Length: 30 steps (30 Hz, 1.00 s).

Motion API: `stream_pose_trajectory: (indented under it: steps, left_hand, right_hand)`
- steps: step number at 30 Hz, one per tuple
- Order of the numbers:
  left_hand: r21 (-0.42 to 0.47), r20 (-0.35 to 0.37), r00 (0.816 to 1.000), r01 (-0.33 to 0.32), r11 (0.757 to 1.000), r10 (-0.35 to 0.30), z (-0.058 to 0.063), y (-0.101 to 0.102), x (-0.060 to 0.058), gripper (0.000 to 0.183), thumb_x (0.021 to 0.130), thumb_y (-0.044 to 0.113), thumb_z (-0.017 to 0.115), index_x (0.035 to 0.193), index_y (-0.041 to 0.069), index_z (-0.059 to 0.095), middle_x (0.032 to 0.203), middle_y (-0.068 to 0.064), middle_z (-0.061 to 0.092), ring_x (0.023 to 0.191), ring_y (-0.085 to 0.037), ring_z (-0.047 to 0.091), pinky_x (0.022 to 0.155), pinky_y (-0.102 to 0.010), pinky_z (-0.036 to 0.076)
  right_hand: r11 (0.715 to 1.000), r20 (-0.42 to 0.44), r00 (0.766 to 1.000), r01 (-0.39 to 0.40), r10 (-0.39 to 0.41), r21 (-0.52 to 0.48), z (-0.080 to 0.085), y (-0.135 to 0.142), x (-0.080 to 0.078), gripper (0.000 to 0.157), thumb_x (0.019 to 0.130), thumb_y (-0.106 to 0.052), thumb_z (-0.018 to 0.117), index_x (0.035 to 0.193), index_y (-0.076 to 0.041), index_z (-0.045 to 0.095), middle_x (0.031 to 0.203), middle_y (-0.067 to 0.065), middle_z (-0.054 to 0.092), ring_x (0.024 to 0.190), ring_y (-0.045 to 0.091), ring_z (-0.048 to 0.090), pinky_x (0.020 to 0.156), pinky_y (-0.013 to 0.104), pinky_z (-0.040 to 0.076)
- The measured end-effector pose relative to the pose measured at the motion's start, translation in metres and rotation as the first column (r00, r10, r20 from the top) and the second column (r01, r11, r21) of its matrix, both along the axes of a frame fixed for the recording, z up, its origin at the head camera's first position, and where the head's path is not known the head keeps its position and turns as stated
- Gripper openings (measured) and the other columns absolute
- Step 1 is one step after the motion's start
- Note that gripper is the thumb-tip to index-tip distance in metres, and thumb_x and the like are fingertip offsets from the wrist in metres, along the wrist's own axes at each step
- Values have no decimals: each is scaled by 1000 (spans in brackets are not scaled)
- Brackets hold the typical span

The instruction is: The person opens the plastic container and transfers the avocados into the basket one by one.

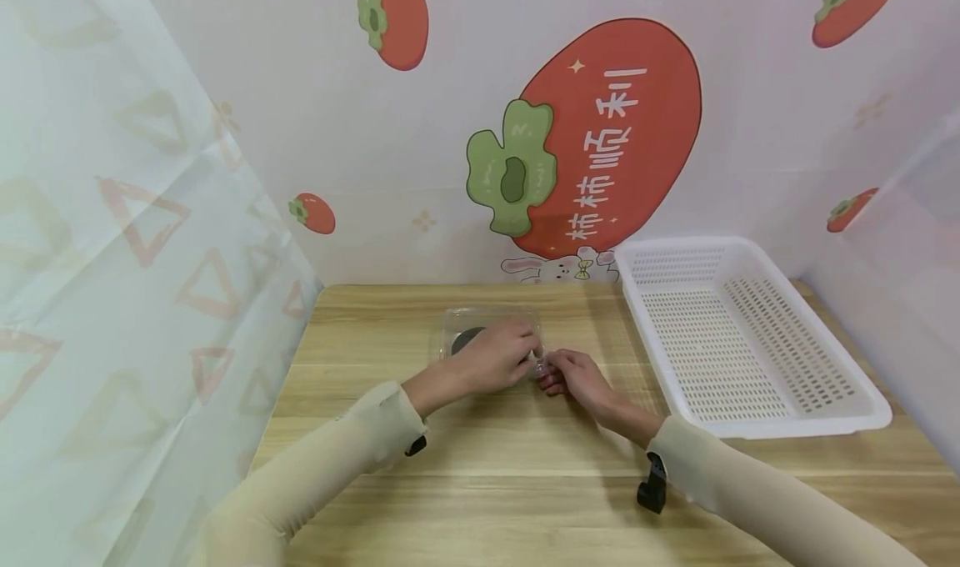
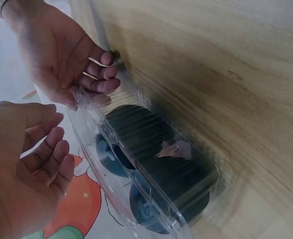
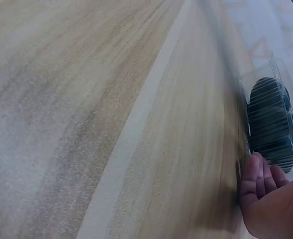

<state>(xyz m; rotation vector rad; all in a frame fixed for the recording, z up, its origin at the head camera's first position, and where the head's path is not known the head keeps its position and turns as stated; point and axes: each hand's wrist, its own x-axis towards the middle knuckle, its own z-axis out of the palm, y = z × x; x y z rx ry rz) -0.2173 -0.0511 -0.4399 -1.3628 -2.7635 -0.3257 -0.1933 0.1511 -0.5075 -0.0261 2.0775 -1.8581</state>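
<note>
Hiding part of the clear box (image 1: 487, 316) is the left hand (image 1: 492, 358).

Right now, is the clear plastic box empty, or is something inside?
Not empty: the clear plastic box holds dark rounded items, visible through its plastic in the left wrist view. How full, I cannot tell.

We find the head view bright, with soft shadows on the table (image 1: 480, 509); both wrist views look hazy.
</note>
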Motion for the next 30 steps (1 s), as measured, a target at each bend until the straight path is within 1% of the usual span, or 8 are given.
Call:
stream_pose_trajectory:
  steps: [5,10,15,21,24,30]
  left_hand:
    - [-10,38,999,4,1000,-3,-3,5,2,9,101,20,74,106,14,78,109,0,70,102,-13,62,87,-25,55]
    - [-64,33,999,-19,998,21,-5,8,4,11,102,25,74,108,17,78,110,2,68,102,-11,62,85,-24,56]
    - [-89,34,998,-42,995,45,-7,10,5,11,101,26,74,108,19,79,109,3,66,97,-9,60,80,-22,56]
    - [-95,31,998,-42,995,45,-6,11,5,11,98,26,78,105,18,79,102,4,64,91,-8,58,73,-23,54]
    - [-98,32,999,-40,994,43,-6,12,5,10,98,26,78,104,18,79,101,5,63,89,-7,57,72,-21,54]
    - [-93,30,998,-43,995,46,-6,14,6,8,98,22,78,102,16,80,99,4,64,86,-7,56,70,-20,52]
  right_hand:
    - [1000,6,1000,-14,14,0,-1,2,2,33,112,-13,41,118,11,64,103,17,71,89,18,68,79,28,62]
    - [999,20,999,-32,33,-27,-2,4,5,33,112,-12,41,118,10,65,105,17,70,89,19,68,80,28,61]
    - [993,2,996,-92,93,-72,-6,8,6,32,112,-12,41,118,9,65,107,18,71,93,21,68,82,30,61]
    - [980,-28,987,-161,159,-118,-8,11,6,29,111,-10,41,117,8,63,106,15,71,95,22,68,84,32,61]
    - [977,-34,985,-170,167,-126,-9,11,6,27,111,-8,41,117,8,62,104,13,71,95,22,68,84,32,61]
    - [975,-46,984,-176,172,-133,-10,12,7,25,111,-9,48,119,10,62,105,13,71,95,23,69,84,33,61]
